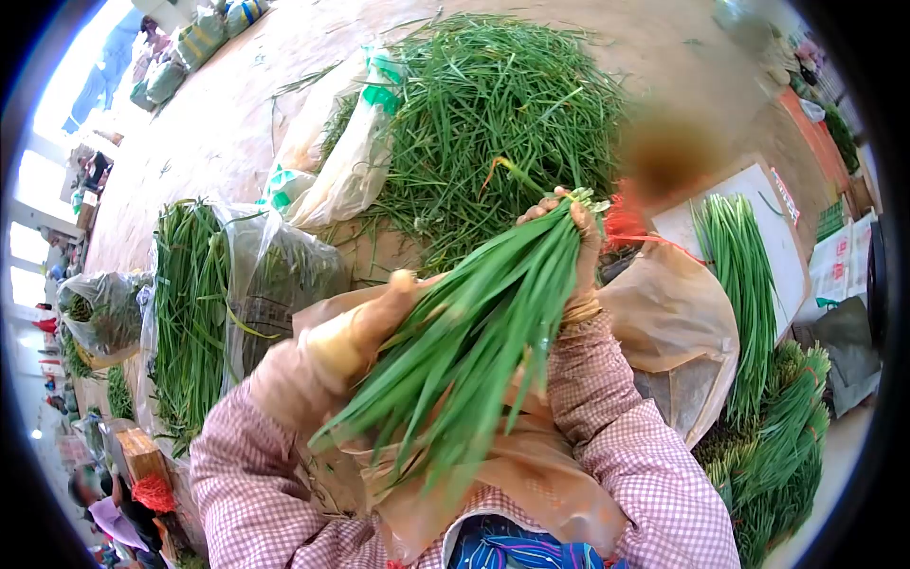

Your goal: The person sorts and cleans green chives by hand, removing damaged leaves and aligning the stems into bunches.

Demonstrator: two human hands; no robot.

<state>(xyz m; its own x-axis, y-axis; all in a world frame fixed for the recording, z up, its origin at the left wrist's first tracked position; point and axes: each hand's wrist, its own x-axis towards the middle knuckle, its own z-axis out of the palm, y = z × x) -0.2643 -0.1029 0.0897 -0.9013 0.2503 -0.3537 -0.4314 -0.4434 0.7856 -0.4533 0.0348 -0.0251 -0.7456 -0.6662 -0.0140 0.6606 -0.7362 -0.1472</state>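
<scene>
A bunch of long green leafy stalks hangs in front of my body, its pale root ends up at the right and its leaf tips down at the left. My right hand is wrapped round the bunch near the root ends. My left hand, blurred and in a yellowish glove, is against the left side of the leaves; its fingers are partly hidden behind them. Beyond the hands lies a large loose heap of the same green stalks. Brown plastic sheeting covers my lap.
White plastic bags lie left of the heap. Further left stands a bundle of greens in clear plastic. At right, stalks rest on a white board, above stacked bundles. A person is at lower left.
</scene>
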